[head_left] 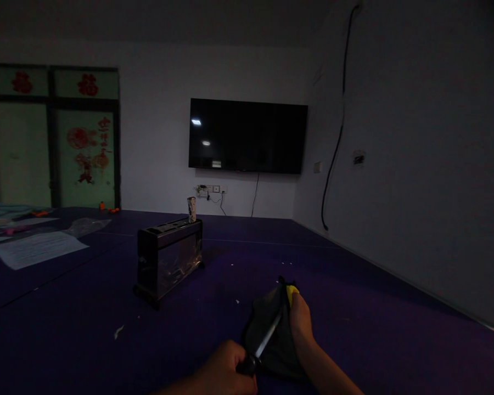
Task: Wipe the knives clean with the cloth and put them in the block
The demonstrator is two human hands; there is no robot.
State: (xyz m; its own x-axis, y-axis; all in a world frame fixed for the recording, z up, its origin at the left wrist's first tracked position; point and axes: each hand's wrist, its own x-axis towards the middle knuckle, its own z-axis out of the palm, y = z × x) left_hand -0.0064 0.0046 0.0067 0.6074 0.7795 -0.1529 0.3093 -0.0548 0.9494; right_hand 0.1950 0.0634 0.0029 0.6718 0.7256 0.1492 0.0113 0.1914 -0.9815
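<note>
Low in the middle, my left hand (228,368) is closed round the black handle of a knife (268,337). Its shiny blade points up and to the right, lying against a dark grey cloth (276,345). To the right, my right hand (301,323) is closed on the cloth's upper edge, with a small yellow piece (291,293) at the fingertips. Whether the yellow belongs to the cloth cannot be made out. Left of the hands stands a black knife block (148,263) with slots on top and a see-through side. A speckled handle (191,209) sticks up from its far end.
Everything lies on a wide dark purple surface (86,318) with small white scraps (118,332). Papers (41,248) and a clear plastic bag (88,226) lie far left. A wall-mounted television (247,137) hangs beyond, and a black cable (336,148) runs down the right wall.
</note>
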